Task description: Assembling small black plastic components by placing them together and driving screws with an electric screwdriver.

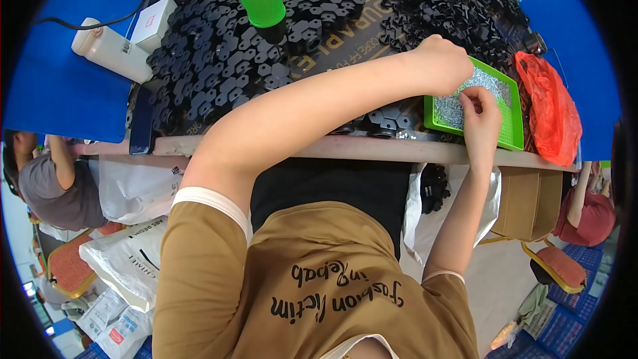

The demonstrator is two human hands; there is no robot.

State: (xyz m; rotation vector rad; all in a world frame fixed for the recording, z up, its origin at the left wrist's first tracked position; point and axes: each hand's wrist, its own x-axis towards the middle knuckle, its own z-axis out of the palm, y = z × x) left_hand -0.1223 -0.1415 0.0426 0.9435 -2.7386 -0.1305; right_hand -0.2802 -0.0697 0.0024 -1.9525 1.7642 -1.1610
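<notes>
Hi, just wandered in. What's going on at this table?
A person is working bare-handed at a green tray of small silvery pieces. The right hand is over the tray, fingers bent; the left hand reaches across to its left side, curled. Whether either holds anything can't be made out. Flat black parts cover much of the table's left, and a red bag lies right of the tray.

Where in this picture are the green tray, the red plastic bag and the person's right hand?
Green tray (510, 126): head view, on the bare floor near its right end.
Red plastic bag (550, 110): head view, mid-body.
Right hand (484, 116): head view, middle of the hand.
</notes>
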